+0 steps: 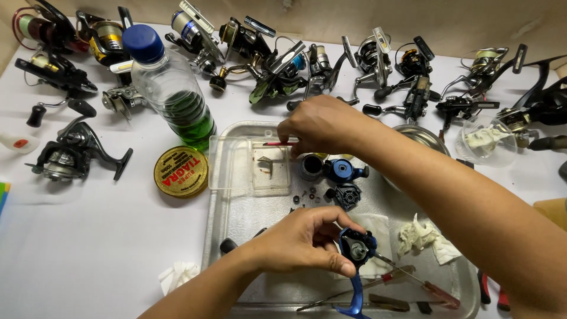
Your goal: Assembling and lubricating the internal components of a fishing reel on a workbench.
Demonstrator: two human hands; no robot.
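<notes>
Two bare hands worked over the shallow rectangular metal tray (220,195), which serves as the landmark for everything else. The left hand (304,242), over the tray's near half, had its fingers curled and pressed around the blue and black fishing reel body (356,247), whose blue stem (356,292) hung down toward the tray's near rim. The right hand (322,125) reached across the tray's far edge, its fingertips pinched together on a thin red-handled tool (279,143) held above a small clear plastic box (251,162) that sat in the tray's far left corner. Near the tray's middle lay a blue reel part (341,170), a dark gear housing (347,195) and some tiny loose screws and washers (304,195). A crumpled white tissue (422,239) rested toward the tray's right side, and red-handled screwdrivers (413,282) lay along its near edge. Just left of the tray sat a round gold tin (181,172), and beyond that a clear plastic bottle with a blue cap and green liquid (171,85). Behind the tray, a row of assorted spinning reels (366,62) spread across the white table (88,248); another black spinning reel (71,155) lay well to the tray's left.
</notes>
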